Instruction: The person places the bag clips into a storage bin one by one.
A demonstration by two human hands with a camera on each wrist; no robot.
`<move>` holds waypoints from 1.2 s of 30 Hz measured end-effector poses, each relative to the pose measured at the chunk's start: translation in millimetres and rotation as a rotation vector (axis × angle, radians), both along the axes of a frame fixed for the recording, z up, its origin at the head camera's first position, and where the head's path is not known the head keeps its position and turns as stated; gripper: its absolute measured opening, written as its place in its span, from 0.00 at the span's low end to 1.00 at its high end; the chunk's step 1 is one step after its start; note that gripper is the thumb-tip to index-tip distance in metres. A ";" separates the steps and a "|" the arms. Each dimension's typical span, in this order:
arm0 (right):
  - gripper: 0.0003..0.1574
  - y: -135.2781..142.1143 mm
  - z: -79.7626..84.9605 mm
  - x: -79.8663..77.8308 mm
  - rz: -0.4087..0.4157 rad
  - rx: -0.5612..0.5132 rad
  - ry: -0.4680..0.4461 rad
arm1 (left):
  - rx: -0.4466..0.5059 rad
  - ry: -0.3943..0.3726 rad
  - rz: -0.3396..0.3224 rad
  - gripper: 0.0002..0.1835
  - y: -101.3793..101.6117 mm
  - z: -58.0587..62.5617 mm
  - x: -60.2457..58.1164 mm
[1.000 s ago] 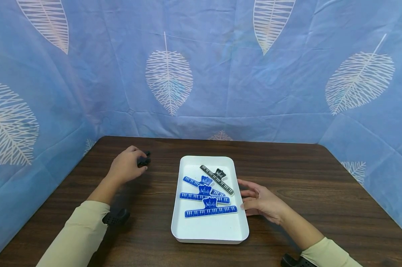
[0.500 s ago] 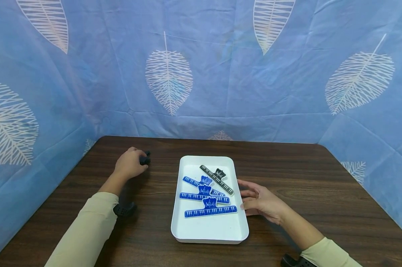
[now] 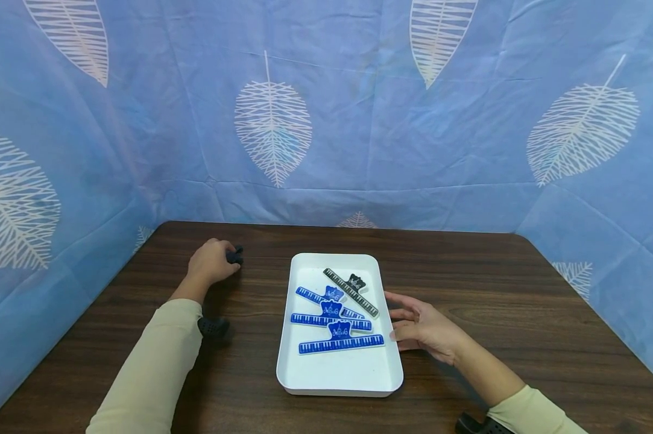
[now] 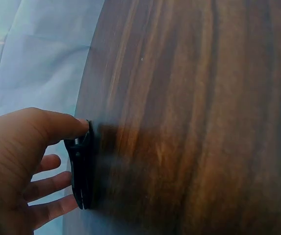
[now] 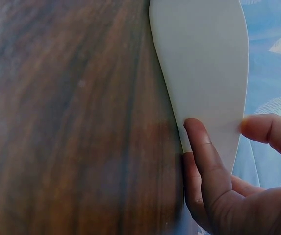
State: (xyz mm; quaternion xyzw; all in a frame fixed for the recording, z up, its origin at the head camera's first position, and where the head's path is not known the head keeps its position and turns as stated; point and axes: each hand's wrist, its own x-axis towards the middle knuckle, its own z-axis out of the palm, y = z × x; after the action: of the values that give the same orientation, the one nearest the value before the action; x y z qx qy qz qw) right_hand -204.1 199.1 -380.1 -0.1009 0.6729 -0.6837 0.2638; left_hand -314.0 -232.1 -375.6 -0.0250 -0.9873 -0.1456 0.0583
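In the head view my left hand [image 3: 209,262] pinches a black clip [image 3: 235,255] at the table's far left. The left wrist view shows the thumb at one end of the dark clip [image 4: 81,166], with fingertips along its side, close over the wood. My right hand [image 3: 426,331] rests against the right side of a white tray [image 3: 339,380]. Its straight fingers lie on the tray's outer wall [image 5: 199,63], with one fingertip at the rim. Inside the tray are three blue clips with piano-key bars, the front one [image 3: 341,343] lowest, and a black piano-key clip [image 3: 351,292].
A dark wood-grain table [image 3: 462,265] carries the tray near its middle. Blue cloth [image 3: 359,138] with white leaf prints hangs behind the table and along both sides. Black bands sit on both wrists, over light sleeves [image 3: 147,367].
The left forearm has swung to the right, and the hand has turned with the black clip between its fingers. Right hand, tray and the clips in it stay put.
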 end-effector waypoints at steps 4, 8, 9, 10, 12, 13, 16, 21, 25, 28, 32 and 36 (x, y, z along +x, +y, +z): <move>0.52 0.1 -0.4 -0.2 0.004 -0.002 0.005 | -0.001 -0.025 -0.003 0.24 0.4 1.5 -3.0; 0.52 0.0 -0.3 -0.1 0.005 0.003 0.010 | -0.003 -0.064 -0.001 0.24 1.1 2.3 -5.6; 0.52 -0.1 -0.2 -0.1 0.005 0.005 0.011 | -0.002 -0.072 -0.001 0.24 1.5 2.5 -6.0; 0.52 -0.2 -0.1 -0.1 0.003 0.007 0.012 | -0.003 -0.078 -0.004 0.23 1.6 2.6 -6.4; 0.52 -0.4 0.0 0.0 -0.002 0.014 0.013 | -0.004 -0.085 -0.010 0.22 2.0 3.0 -7.1; 0.52 -0.6 0.1 -0.1 -0.006 0.018 0.015 | -0.007 -0.086 -0.014 0.22 2.0 3.2 -7.5; 0.51 -0.8 0.3 -0.2 -0.010 0.021 0.017 | -0.020 -0.083 -0.032 0.21 1.7 3.2 -8.9; 0.51 -0.4 0.5 -0.1 -0.006 0.021 0.017 | -0.041 -0.078 -0.052 0.21 1.9 3.5 -9.8; 0.51 0.0 0.3 0.0 -0.003 0.018 0.013 | -0.049 -0.080 -0.054 0.21 1.9 3.8 -9.7; 0.52 0.1 -0.1 0.0 -0.001 0.012 0.013 | -0.049 -0.079 -0.052 0.21 1.4 3.6 -9.4; 0.52 -0.1 0.1 0.2 -0.001 0.012 0.016 | -0.050 -0.075 -0.055 0.21 1.4 5.4 -7.1; 0.51 -0.5 0.4 0.0 0.002 0.010 0.016 | -0.044 -0.072 -0.065 0.21 1.3 7.4 -4.8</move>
State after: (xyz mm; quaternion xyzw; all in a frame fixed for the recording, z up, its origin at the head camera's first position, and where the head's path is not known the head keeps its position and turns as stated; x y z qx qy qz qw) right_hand -204.1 198.6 -379.8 -0.1055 0.6784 -0.6791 0.2598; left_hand -318.8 -230.8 -368.2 -0.0528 -0.9904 -0.1262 0.0174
